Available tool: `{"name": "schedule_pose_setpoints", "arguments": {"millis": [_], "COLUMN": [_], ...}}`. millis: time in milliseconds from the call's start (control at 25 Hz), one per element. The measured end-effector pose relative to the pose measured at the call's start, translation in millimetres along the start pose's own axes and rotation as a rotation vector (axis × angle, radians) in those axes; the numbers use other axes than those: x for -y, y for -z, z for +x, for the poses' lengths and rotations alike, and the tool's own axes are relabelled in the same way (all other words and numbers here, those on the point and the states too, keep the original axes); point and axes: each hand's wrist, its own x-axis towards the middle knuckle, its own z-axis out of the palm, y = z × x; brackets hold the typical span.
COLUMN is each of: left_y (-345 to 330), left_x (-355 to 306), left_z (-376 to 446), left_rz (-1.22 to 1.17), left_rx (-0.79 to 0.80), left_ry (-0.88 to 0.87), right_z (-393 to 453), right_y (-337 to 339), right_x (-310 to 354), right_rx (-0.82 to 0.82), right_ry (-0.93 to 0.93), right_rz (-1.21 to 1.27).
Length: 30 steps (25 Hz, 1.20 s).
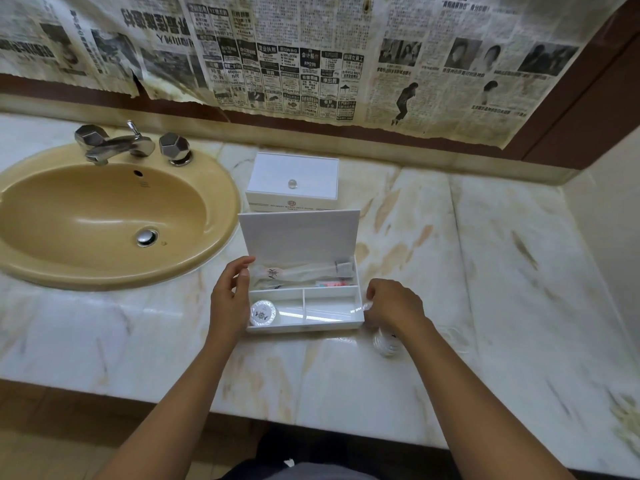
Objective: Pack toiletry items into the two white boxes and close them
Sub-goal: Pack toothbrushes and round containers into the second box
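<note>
An open white box [304, 328] sits on the marble counter, its lid [298, 233] standing upright. The back compartment holds wrapped toothbrush and toothpaste packets [304, 273]. A round wrapped soap [264, 312] lies in the front-left compartment. A second white box [292, 199], shut, with a clear knob on its lid, stands just behind. My left hand [228, 299] grips the open box's left wall, fingers curled at the lid's hinge corner. My right hand [393, 303] is by the front-right corner, fingers curled down on a clear plastic packet [385, 344] that lies partly under the wrist.
A tan sink [104, 216] with a chrome tap [110, 143] fills the counter's left side. Newspaper covers the mirror [311, 64] behind. A side wall [609, 209] bounds the counter on the right, and its front edge [311, 424] runs close to my body.
</note>
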Motion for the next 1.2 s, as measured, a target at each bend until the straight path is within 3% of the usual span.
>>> {"name": "schedule_pose_setpoints", "arguments": {"millis": [360,520,640,880,1200], "left_y": [0.9,1.4,2.6,2.8,3.9], "left_x": [1.0,1.4,1.8,0.9,2.5], "left_z": [0.4,0.5,0.4,1.2,1.7], "left_rz": [-0.008,-0.024,-0.035,-0.058,-0.059], "left_rx": [0.007,0.016,0.019,0.021,0.029], "left_ry": [-0.002,0.002,0.01,0.025,0.026], "right_z": [0.2,-11.9,-30.8,-50.0,-42.2], "right_y": [0.1,38.3,60.6,16.9,-14.0], "right_x": [-2.2,16.2,51.6,127.1,144.2], "right_rx": [-0.078,-0.264,-0.391,-0.207,-0.182], "right_ry": [0.006,0.005,0.104,0.363,0.39], "right_rz": [0.043,0.126,0.182,0.086,0.033]}}
